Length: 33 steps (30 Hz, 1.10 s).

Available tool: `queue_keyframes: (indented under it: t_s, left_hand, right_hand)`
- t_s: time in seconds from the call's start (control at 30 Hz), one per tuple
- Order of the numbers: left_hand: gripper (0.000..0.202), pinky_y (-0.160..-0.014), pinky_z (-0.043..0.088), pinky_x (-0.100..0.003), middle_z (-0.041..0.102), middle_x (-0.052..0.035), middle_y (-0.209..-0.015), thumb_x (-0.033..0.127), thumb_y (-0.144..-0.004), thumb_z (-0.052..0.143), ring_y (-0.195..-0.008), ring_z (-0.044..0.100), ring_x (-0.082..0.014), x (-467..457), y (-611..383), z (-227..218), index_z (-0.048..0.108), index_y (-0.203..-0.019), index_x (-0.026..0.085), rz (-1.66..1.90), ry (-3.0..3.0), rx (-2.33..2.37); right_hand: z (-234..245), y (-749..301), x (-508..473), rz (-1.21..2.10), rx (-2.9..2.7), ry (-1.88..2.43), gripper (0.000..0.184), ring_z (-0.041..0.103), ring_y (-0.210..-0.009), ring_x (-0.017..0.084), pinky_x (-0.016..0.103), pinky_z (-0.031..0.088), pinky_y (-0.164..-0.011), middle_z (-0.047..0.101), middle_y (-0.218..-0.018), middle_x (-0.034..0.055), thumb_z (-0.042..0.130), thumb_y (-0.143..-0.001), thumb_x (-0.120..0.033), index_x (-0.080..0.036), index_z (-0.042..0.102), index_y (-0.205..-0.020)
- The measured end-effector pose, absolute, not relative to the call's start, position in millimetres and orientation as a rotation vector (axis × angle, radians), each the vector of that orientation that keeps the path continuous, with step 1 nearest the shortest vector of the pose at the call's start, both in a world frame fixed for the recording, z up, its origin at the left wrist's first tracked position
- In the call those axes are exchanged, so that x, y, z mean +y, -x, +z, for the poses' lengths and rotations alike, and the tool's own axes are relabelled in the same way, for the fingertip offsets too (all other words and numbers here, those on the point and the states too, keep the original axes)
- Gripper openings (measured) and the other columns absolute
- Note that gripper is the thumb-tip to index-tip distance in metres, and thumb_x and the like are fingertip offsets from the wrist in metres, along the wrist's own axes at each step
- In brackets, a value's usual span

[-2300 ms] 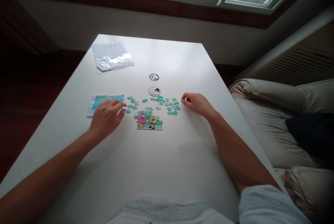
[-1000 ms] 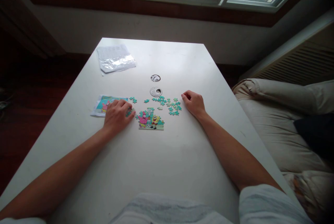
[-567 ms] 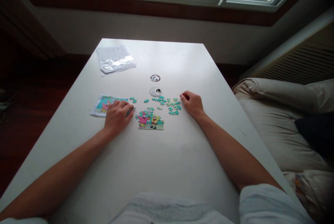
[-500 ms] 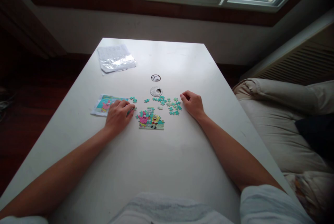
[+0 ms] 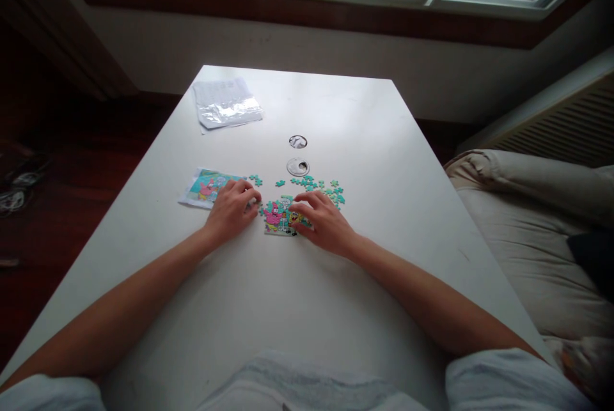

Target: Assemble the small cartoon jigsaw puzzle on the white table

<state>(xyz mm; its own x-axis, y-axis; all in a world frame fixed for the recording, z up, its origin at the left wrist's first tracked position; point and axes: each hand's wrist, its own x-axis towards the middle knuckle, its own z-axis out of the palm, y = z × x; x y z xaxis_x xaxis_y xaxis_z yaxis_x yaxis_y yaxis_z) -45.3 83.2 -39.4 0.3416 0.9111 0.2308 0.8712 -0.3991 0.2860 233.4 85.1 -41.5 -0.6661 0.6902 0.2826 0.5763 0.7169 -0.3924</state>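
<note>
A partly joined jigsaw puzzle [image 5: 274, 218] with cartoon figures, one of them pink, lies flat on the white table. My right hand [image 5: 326, 222] reaches over its right side, thumb and fingers apart, covering part of the picture. Just left of the puzzle, my left hand [image 5: 233, 211] rests with bent fingers, index finger and thumb drawn together at the puzzle's edge. What is between those fingertips is too small to make out. Loose teal puzzle pieces [image 5: 338, 195] are scattered behind my right hand, and a few more pieces [image 5: 256, 179] lie beyond my left fingers.
A printed picture packet [image 5: 199, 190] lies partly under my left hand. Farther back on the table [image 5: 336, 110] are clear plastic sleeves with paper [image 5: 225, 104], a round hole [image 5: 298, 142] and a round grey cover [image 5: 298, 167]. A beige sofa [image 5: 508, 219] stands at the right.
My right hand has moved left from beside the loose pieces onto the puzzle's right side, and its fingers have spread. My left hand stays by the puzzle's left edge. The view has shifted slightly.
</note>
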Motion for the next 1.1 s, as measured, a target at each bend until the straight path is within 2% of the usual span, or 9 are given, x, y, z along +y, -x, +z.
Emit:
queue_keyframes:
  t_s: [0.17,0.27,0.37,0.53,0.6,0.8,1.1]
  left_hand:
    - [0.014,-0.094,0.044,-0.045,0.063,-0.0072,-0.109,0.018,-0.083,0.06,-0.107,0.054,-0.0284,81,45,-37,0.068,-0.093,0.023,0.515,-2.462,1.641]
    - [0.021,-0.095,0.044,-0.045,0.063,-0.0071,-0.112,0.019,-0.083,0.061,-0.108,0.054,-0.0285,80,47,-37,0.068,-0.102,0.024,0.498,-2.478,1.627]
    - [0.025,-0.095,0.043,-0.045,0.064,-0.0066,-0.113,0.021,-0.086,0.061,-0.109,0.054,-0.0285,79,49,-37,0.07,-0.108,0.026,0.499,-2.492,1.625]
    - [0.014,-0.092,0.043,-0.042,0.066,-0.0058,-0.106,0.02,-0.088,0.059,-0.102,0.055,-0.0262,78,49,-37,0.071,-0.095,0.024,0.508,-2.492,1.573]
    - [0.015,-0.091,0.043,-0.041,0.067,-0.0053,-0.103,0.02,-0.088,0.059,-0.099,0.055,-0.0252,77,48,-37,0.071,-0.095,0.024,0.506,-2.479,1.566]
    - [0.03,-0.093,0.043,-0.039,0.067,-0.0051,-0.108,0.018,-0.088,0.058,-0.104,0.055,-0.0252,76,53,-35,0.069,-0.114,0.024,0.531,-2.453,1.572]
    - [0.02,-0.088,0.042,-0.038,0.068,-0.0046,-0.104,0.024,-0.091,0.059,-0.099,0.056,-0.0245,77,59,-28,0.074,-0.105,0.024,0.426,-2.465,1.581]
  right_hand:
    - [-52,-235,85,0.338,-2.575,0.976,0.041,0.043,-0.135,0.033,0.052,0.038,-0.111,0.053,-0.145,0.0133,0.058,-0.097,-0.042,-0.026,0.058,-0.136]
    - [-53,-237,87,0.356,-2.567,0.981,0.045,0.043,-0.136,0.032,0.052,0.037,-0.113,0.053,-0.144,0.0132,0.057,-0.098,-0.044,-0.027,0.056,-0.139]
    - [-52,-239,91,0.371,-2.554,1.007,0.043,0.045,-0.135,0.032,0.051,0.037,-0.113,0.055,-0.143,0.0128,0.057,-0.098,-0.041,-0.026,0.057,-0.138]
    - [-52,-242,92,0.38,-2.519,1.045,0.038,0.046,-0.135,0.031,0.051,0.037,-0.114,0.054,-0.144,0.0117,0.057,-0.097,-0.035,-0.026,0.059,-0.134]
    - [-52,-241,91,0.387,-2.52,1.044,0.041,0.045,-0.136,0.031,0.052,0.038,-0.114,0.051,-0.147,0.0119,0.059,-0.097,-0.036,-0.026,0.058,-0.136]
    - [-53,-242,91,0.396,-2.54,1.012,0.044,0.044,-0.139,0.032,0.053,0.037,-0.115,0.05,-0.149,0.0128,0.059,-0.098,-0.041,-0.025,0.055,-0.139]
    - [-56,-244,94,0.393,-2.534,0.996,0.044,0.045,-0.137,0.031,0.052,0.037,-0.116,0.052,-0.146,0.0124,0.058,-0.098,-0.043,-0.025,0.056,-0.138]
